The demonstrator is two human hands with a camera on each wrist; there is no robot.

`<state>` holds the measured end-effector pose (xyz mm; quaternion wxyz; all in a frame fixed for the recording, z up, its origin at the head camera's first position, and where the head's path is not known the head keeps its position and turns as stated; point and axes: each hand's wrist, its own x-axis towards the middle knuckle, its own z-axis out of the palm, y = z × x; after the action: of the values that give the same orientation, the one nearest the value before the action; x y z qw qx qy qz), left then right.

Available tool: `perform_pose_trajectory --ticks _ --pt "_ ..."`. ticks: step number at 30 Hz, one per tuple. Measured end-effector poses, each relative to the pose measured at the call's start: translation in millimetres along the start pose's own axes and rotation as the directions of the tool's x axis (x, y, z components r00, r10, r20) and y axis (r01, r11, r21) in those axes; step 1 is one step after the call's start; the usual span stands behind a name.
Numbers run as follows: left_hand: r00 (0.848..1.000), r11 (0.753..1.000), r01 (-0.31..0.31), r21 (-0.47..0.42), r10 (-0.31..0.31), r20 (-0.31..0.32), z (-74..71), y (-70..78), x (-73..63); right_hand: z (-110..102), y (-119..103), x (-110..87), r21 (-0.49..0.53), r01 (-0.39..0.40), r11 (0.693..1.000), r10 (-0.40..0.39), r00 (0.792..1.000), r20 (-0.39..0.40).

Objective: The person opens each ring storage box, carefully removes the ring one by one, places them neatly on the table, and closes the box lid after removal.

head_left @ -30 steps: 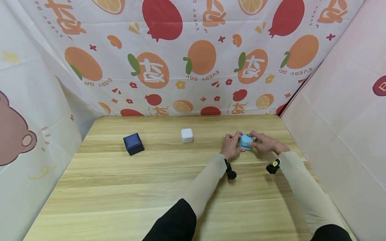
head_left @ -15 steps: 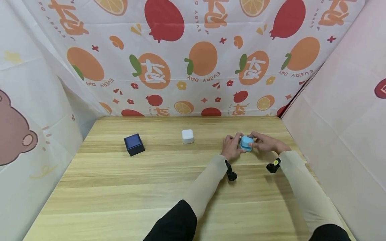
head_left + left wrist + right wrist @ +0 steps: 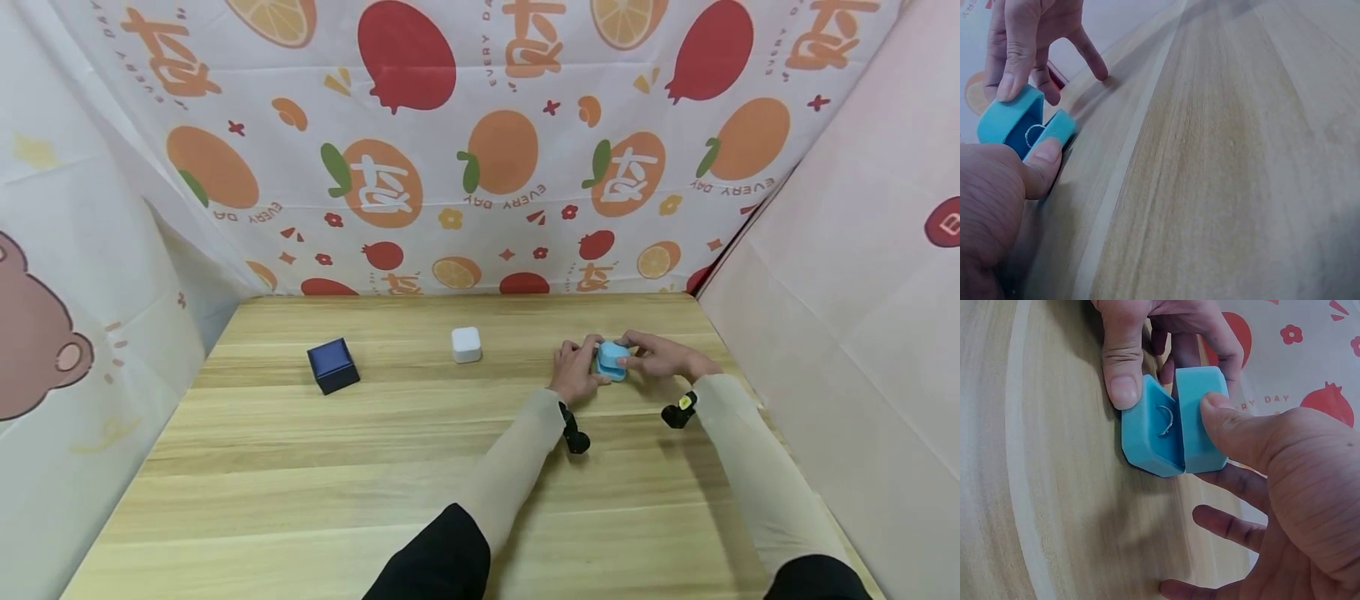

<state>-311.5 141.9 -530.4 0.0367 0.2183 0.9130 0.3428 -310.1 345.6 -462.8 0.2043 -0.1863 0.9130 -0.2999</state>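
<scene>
On the right part of the table, a light blue ring box [image 3: 612, 360] sits between both hands, its lid partly raised. Inside it, a silver ring [image 3: 1165, 420] stands in the blue lining. My left hand [image 3: 574, 369] grips the base, its thumb on the front edge in the right wrist view. The lid [image 3: 1200, 422] is pinched by my right hand [image 3: 660, 356], with the thumb on its outer side. The other right fingers spread out, one touching the table in the left wrist view. Part of the left hand's fingers is hidden behind the box.
A dark blue box [image 3: 333, 365] stands at the back left of the wooden table [image 3: 315, 483]. Closer to the hands is a small white rounded box [image 3: 466, 344]. Printed cloth [image 3: 442, 167] hangs behind the table, and pale cloth walls flank both sides.
The head view has tilted slightly, so the scene sits a little lower. Both hands keep their hold on the light blue ring box, with no clear movement.
</scene>
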Motion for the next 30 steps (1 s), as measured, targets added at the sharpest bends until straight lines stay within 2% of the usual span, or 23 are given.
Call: perform_pose_trajectory --ticks 5,10,30 --pt "1.000 1.000 0.000 -0.012 0.000 -0.005 2.3 -2.4 1.0 -2.0 1.7 2.3 0.016 -0.010 1.000 0.010 1.000 0.026" --pt "1.000 1.000 0.004 0.004 -0.004 0.004 2.3 -1.9 1.0 -4.5 2.6 3.1 0.032 -0.056 0.998 0.054 0.997 0.051" --pt "1.000 1.000 0.019 0.002 -0.019 0.000 1.6 -0.1 3.3 -12.4 2.9 5.4 0.057 -0.179 0.982 0.174 0.981 0.091"
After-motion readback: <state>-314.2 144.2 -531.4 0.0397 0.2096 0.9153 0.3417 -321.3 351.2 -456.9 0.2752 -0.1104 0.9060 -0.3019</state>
